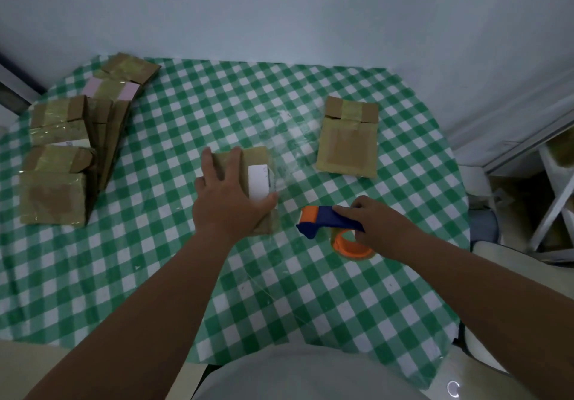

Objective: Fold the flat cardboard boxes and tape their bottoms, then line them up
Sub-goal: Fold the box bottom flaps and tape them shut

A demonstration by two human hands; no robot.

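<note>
A brown cardboard box with a white label is lying mid-frame. Another flat brown taped box is lying upper right. A pile of brown taped boxes is leaning at left. A blue-and-orange tape dispenser is sitting right of centre.

Left hand presses cardboard box; right hand grips tape dispenser
</note>
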